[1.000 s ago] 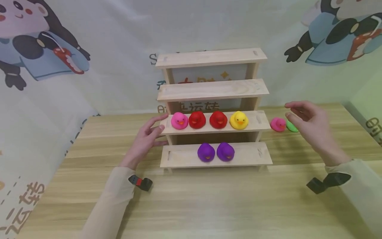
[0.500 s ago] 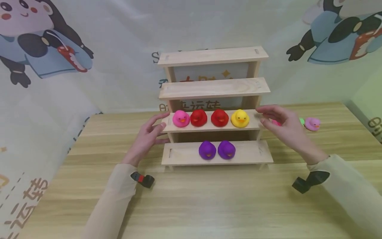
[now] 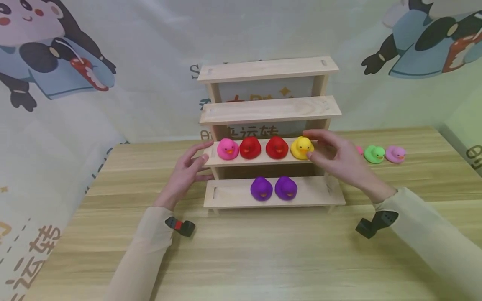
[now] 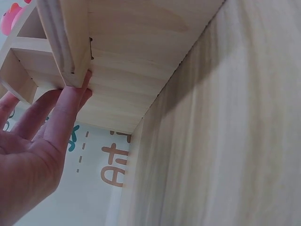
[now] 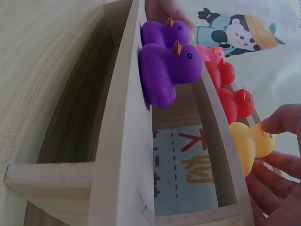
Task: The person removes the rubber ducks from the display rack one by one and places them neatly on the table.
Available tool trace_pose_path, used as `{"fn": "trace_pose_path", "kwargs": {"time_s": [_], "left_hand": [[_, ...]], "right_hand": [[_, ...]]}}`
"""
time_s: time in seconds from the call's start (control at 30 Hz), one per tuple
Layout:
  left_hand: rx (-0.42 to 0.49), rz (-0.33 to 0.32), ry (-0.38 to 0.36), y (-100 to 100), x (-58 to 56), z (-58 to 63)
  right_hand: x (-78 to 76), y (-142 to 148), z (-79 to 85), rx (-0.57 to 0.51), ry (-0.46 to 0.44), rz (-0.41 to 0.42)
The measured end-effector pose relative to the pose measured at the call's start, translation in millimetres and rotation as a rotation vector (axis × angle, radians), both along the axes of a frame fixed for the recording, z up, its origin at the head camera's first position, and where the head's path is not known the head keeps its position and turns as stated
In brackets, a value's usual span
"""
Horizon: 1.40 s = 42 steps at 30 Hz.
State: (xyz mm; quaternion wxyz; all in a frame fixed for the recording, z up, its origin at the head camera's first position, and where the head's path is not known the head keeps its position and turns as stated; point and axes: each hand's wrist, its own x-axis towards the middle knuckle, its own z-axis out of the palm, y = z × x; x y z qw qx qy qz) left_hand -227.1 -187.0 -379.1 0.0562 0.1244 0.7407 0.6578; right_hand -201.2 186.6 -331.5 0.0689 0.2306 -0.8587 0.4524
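one green duck [image 3: 374, 154], head view only; left fingers [image 3: 198, 164] apart, right [image 3: 319, 159] pinching yellow duck [image 3: 301, 147].

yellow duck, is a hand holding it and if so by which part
Yes: the right hand holds the yellow duck, thumb at its front, fingers behind it.

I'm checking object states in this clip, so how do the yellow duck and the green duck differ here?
The yellow duck sits on the wooden rack, while the green duck rests on the table. The right hand has its fingers on the yellow duck; no hand touches the green duck. The yellow duck is beside a red duck, the green duck beside a lilac duck. Both are upright toy ducks.
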Motion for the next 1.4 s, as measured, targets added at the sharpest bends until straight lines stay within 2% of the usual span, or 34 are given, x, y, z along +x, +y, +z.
{"fn": "trace_pose_path", "kwargs": {"time_s": [0.23,0.63,1.17,1.3,1.4], "left_hand": [[0.019,0.007,0.001,0.2,-0.4,1.0],[0.007,0.011,-0.006,0.5,0.1,3.7],[0.024,0.005,-0.001,0.3,2.3,2.1],[0.030,-0.001,-0.001,0.1,2.4,1.2],[0.029,0.000,-0.006,0.5,2.6,0.7]], "right_hand": [[0.0,-7.8,2.1,0.027,0.030,-0.009],[5.1,-2.9,0.8,-0.004,0.081,-0.032],[16.5,18.2,1.3,-0.060,0.151,-0.075],[18.7,26.6,0.9,-0.043,0.168,-0.111],[20.4,34.9,-0.5,-0.031,0.149,-0.154]]}}
